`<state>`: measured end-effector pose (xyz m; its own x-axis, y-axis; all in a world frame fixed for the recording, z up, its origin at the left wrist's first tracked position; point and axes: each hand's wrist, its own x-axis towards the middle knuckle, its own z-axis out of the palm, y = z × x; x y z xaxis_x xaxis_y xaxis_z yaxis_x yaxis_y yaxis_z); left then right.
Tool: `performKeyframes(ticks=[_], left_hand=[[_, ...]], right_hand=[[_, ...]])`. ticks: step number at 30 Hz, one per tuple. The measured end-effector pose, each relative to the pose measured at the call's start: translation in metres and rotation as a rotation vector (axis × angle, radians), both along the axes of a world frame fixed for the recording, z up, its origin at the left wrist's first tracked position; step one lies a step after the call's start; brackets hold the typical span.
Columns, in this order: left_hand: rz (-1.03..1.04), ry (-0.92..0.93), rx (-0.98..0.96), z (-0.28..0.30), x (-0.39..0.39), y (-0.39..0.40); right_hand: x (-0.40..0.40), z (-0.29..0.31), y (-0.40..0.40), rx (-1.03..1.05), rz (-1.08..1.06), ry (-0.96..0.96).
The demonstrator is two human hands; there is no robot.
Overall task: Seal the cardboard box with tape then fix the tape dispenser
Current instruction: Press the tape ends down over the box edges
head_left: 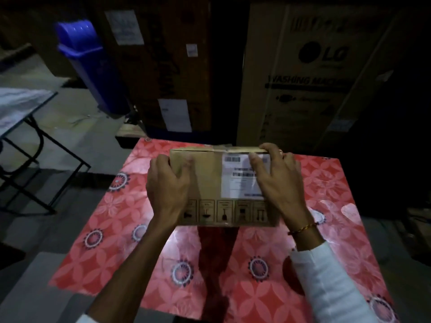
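A small cardboard box (207,183) stands on the red patterned table (130,241), with a white shipping label on its near face and a row of printed handling symbols along the bottom. My left hand (169,185) grips the box's left end. My right hand (276,178) grips its right end, fingers curled over the top edge and the label. A strip of tape shows along the top seam. No tape dispenser is in view.
Large cardboard cartons stand behind the table, one marked as a washing machine (310,75). A blue bin (93,66) leans at the back left. A folding table with a black metal frame (28,127) stands at the left. The room is dim.
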<state>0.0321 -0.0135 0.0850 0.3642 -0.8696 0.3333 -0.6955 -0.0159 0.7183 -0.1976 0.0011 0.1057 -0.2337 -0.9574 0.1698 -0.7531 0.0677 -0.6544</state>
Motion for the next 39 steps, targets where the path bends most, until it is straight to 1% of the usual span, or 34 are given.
performKeyframes(ticks=[5,7,9,11,13,15,17,20,26,30,34,39], left_hand=[[-0.060,-0.058,0.039,0.017,0.004,-0.011],[-0.098,-0.096,0.041,0.019,0.003,-0.017],[-0.160,-0.149,-0.004,0.022,0.001,-0.022],[-0.223,-0.292,-0.070,0.028,-0.002,-0.026],[-0.286,-0.449,-0.107,0.035,-0.006,-0.030],[-0.356,-0.519,-0.091,0.043,-0.014,-0.034],[-0.389,-0.514,-0.048,0.048,-0.020,-0.039],[-0.367,-0.524,-0.016,0.047,-0.023,-0.041],[-0.350,-0.645,-0.001,0.043,-0.024,-0.041],[-0.341,-0.630,-0.008,0.042,-0.023,-0.043],[-0.316,-0.568,-0.005,0.043,-0.026,-0.044],[-0.248,-0.533,0.009,0.044,-0.033,-0.045]], right_hand=[[0.001,0.024,-0.013,0.047,-0.021,0.147],[0.009,0.026,-0.020,0.009,-0.006,0.184],[0.015,0.025,-0.024,-0.062,0.004,0.250],[0.021,0.024,-0.026,-0.143,0.014,0.293],[0.026,0.025,-0.029,-0.179,0.025,0.314],[0.029,0.026,-0.031,-0.183,0.027,0.329],[0.029,0.027,-0.034,-0.185,0.017,0.328],[0.029,0.026,-0.035,-0.170,0.015,0.345],[0.029,0.024,-0.036,-0.164,0.025,0.418],[0.028,0.024,-0.039,-0.158,0.034,0.407],[0.028,0.024,-0.040,-0.161,0.033,0.378],[0.032,0.023,-0.043,-0.142,-0.002,0.403]])
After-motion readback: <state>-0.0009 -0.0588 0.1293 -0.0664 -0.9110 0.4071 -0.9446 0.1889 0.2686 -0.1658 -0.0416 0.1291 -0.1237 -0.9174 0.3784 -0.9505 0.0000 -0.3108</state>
